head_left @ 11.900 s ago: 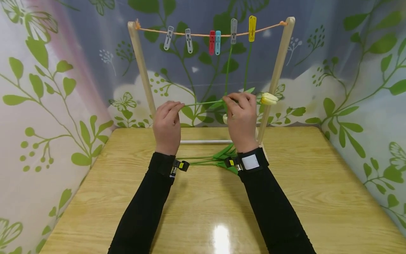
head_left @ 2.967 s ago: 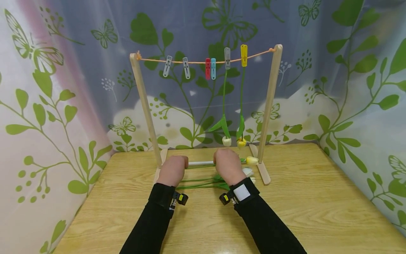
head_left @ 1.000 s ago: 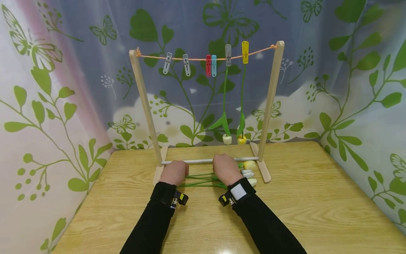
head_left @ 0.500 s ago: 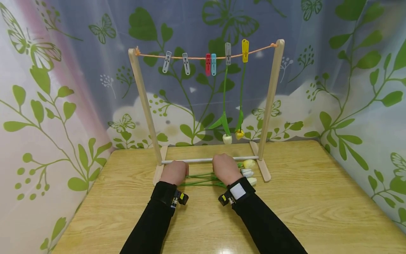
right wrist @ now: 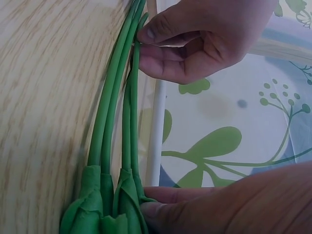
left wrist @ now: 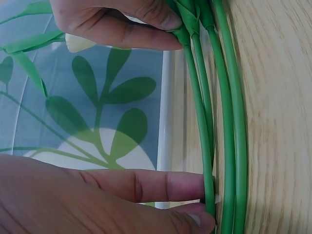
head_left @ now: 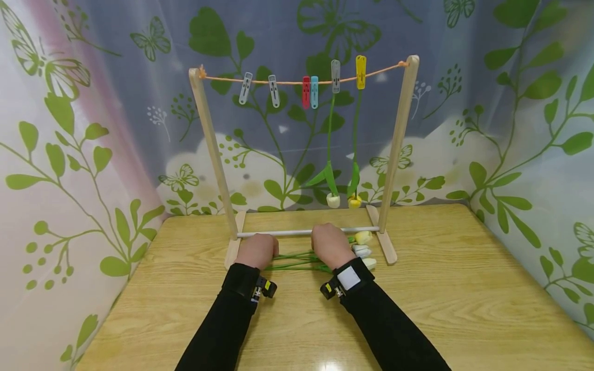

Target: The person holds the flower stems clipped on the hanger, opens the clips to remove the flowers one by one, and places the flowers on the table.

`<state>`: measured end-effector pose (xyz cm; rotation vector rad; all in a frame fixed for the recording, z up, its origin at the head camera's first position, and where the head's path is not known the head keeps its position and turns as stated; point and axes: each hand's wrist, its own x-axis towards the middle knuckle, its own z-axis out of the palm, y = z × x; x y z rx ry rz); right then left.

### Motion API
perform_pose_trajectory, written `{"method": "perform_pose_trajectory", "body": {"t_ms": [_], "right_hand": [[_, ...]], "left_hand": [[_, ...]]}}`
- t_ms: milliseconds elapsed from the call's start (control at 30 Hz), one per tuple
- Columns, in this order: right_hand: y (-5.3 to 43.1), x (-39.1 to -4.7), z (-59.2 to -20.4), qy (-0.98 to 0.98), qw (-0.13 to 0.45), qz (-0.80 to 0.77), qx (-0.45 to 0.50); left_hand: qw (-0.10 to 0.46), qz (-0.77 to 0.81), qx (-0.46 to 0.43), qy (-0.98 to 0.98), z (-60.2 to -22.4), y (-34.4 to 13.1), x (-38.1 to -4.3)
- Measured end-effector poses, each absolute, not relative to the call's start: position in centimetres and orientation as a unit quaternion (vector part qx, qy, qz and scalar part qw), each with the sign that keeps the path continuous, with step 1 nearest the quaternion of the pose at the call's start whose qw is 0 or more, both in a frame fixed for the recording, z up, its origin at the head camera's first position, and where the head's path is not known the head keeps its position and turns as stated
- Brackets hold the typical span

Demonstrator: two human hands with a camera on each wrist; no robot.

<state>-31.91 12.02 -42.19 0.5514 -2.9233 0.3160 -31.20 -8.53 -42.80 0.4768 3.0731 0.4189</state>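
Several artificial tulips lie side by side on the table, their green stems (left wrist: 226,117) close together and their heads to the right. My left hand (head_left: 256,251) pinches the stem nearest the rack between thumb and fingers, close to its cut end. Farther along, my right hand (head_left: 330,246) pinches a tulip by its leaf base, as the right wrist view shows beside the green leaves (right wrist: 127,200). A pale yellow head (head_left: 363,237), a white head (head_left: 362,251) and another whitish head (head_left: 369,263) stick out past the right hand, which covers part of the stems.
Behind the hands stands a wooden rack (head_left: 397,144) with a white bottom bar (head_left: 292,233) and an orange string (head_left: 292,82). Grey and yellow pegs hold a hanging white tulip (head_left: 333,200) and yellow tulip (head_left: 355,201). Several other pegs, including a red peg (head_left: 306,93), hang without flowers.
Both hands held the pale yellow tulip up before the rack earlier; they have lowered it to the table beside the others. Over the last second the hands barely move; the hanging yellow tulip sways slightly.
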Motion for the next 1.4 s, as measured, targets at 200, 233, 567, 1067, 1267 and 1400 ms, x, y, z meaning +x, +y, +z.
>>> {"method": "perform_pose_trajectory", "body": {"t_ms": [200, 233, 567, 1067, 1267, 1400], "right_hand": [[11.9, -31.7, -42.0, -0.973, 0.063, 0.117, 0.188], [11.9, -31.6, -41.9, -0.972, 0.063, 0.120, 0.191], [11.6, -31.2, -41.5, -0.970, 0.056, 0.129, 0.198], [11.5, -31.3, -39.6, -0.965, 0.039, 0.163, 0.201], [11.5, -31.1, -39.7, -0.965, 0.022, 0.174, 0.193], [11.4, -31.1, -40.2, -0.964, 0.018, 0.181, 0.194]], "left_hand": [[0.008, 0.124, 0.153, 0.980, -42.9, -8.6, -30.9], [0.009, 0.124, 0.153, 0.980, -42.9, -8.7, -30.8], [0.015, 0.132, 0.156, 0.979, -43.1, -8.9, -30.5], [0.029, 0.141, 0.155, 0.977, -41.9, -8.3, -31.0], [0.021, 0.124, 0.164, 0.978, -41.8, -8.2, -31.1], [0.009, 0.118, 0.178, 0.977, -41.4, -8.2, -30.9]]}}
